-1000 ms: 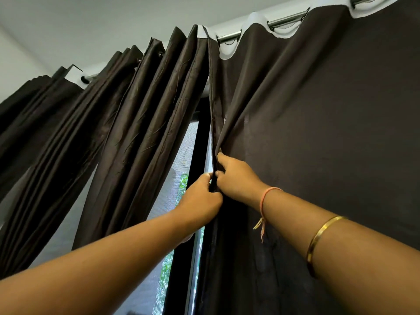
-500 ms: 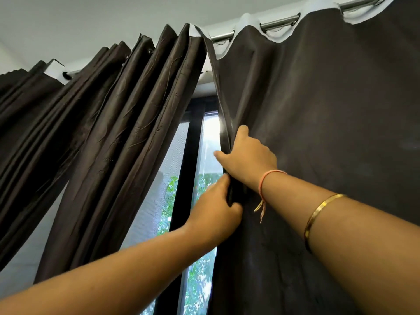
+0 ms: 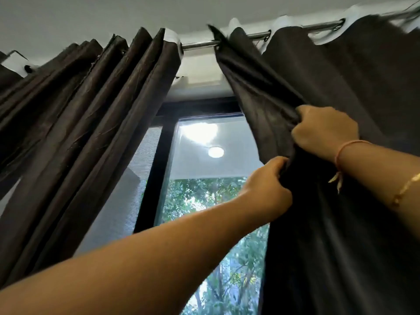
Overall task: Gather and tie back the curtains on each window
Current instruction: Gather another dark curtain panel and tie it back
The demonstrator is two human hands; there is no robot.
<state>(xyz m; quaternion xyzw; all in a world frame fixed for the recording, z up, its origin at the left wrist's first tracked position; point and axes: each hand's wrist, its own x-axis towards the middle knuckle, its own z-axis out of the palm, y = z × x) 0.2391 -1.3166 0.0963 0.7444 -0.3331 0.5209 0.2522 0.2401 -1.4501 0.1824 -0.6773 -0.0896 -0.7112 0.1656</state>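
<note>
Head view: the right grip (image 3: pixel 325 133) is clenched on a fistful of the right curtain (image 3: pixel 363 235) at 3 o'clock, its fingers sunk into the dark cloth close to the leading edge. The left grip (image 3: pixel 266 185) is just below it at 4 o'clock, holding the same edge in curled fingers and thumb. That panel hangs from the curtain rod (image 3: pixel 197 44) at 12 o'clock and fills the frame from 1 to 5 o'clock, mostly flat and ungathered. The left curtain (image 3: pixel 91 121) is already bunched into folds from 9 to 11 o'clock. Between the two panels the window (image 3: pixel 204 201) shows trees.

The step in hand appears to be gathering the right panel toward 3 o'clock. It will likely go best with a sideways pull along the rod rather than downward, so the rings at the top slide and do not bind. Working hand over hand, one grip can hold the collected folds while the other reaches further into the flat cloth for the next pleat. Even folds should make a tidier bundle to tie. No tie-back is visible here, so one grip will probably have to hold the bundle while the other finds one.
</note>
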